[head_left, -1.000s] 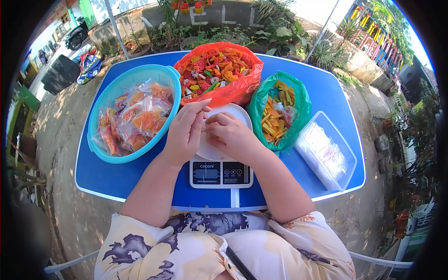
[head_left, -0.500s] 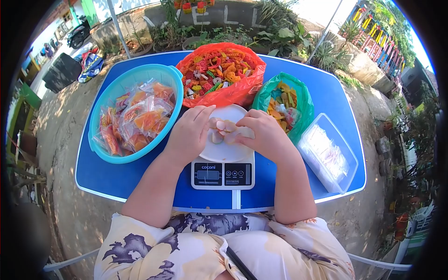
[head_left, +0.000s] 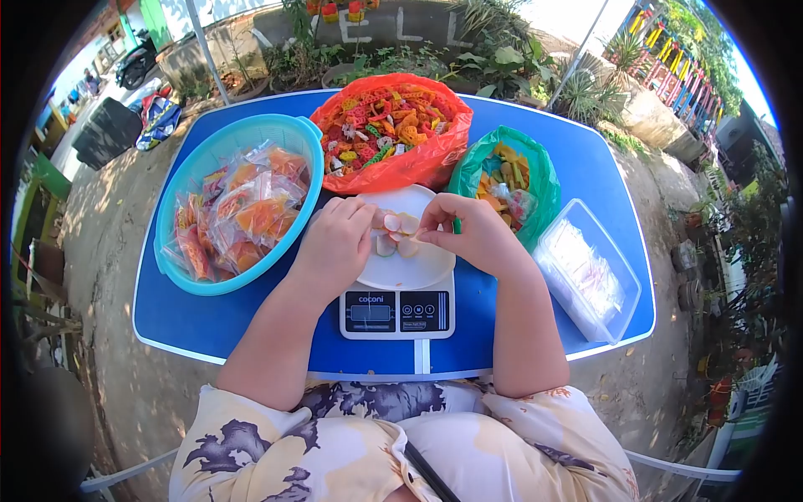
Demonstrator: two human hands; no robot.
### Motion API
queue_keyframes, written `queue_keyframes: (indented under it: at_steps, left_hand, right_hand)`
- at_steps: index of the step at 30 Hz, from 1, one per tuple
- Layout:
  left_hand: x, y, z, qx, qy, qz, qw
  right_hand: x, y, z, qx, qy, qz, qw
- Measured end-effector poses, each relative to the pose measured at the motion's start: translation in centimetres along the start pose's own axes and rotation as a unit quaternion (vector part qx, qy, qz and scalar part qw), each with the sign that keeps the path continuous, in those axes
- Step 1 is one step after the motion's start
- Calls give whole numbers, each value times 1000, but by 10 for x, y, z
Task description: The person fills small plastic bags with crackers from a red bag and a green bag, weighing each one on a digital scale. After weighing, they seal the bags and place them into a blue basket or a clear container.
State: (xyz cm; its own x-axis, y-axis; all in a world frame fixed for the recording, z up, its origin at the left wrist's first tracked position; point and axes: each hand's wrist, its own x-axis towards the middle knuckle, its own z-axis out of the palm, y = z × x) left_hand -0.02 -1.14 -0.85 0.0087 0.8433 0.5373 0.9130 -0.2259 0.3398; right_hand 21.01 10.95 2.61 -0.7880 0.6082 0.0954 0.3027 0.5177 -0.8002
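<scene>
A white plate [head_left: 410, 272] rests on the digital kitchen scale [head_left: 396, 325]. Small pale round chips [head_left: 396, 234] lie in a cluster over the plate's middle. At the cluster's left edge, my left hand [head_left: 339, 243] has thumb and fingers pressed together; what they pinch is too small to make out. My right hand [head_left: 468, 233] pinches at the right side of the chips, fingertips together, and what lies between them is hidden. Behind the plate stands a red plastic bag [head_left: 435, 167] full of red and orange pieces.
A light-blue basket [head_left: 171, 266] of filled clear packets stands at the left of the blue table [head_left: 217, 330]. To the right are a green bag [head_left: 544, 180] with yellowish pieces and a clear plastic box [head_left: 626, 322] holding clear bags.
My right hand's fingers have drawn together and shifted slightly away from the middle of the chips. More of the chips shows between my hands. The whole view has shifted slightly.
</scene>
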Motion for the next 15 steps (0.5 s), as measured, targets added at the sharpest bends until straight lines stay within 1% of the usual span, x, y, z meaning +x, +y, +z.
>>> queue_keyframes:
  at_steps: [3,6,9,12,15]
  left_hand:
    - [0,2,-1,-12,-12,-6,1000]
    - [0,1,-3,-17,-21,-11,1000]
    - [0,2,-3,-21,-24,-14,999]
    - [-1,3,-3,-24,-22,-9,999]
    - [-2,-3,-1,-18,-17,-2,1000]
  right_hand:
    - [7,-4,11,53,18,16,998]
    - [11,-1,22,-66,103,7,992]
    - [11,2,25,-100,129,-56,985]
    - [13,6,34,-147,124,-219,957]
    - [12,5,50,-154,119,-243,950]
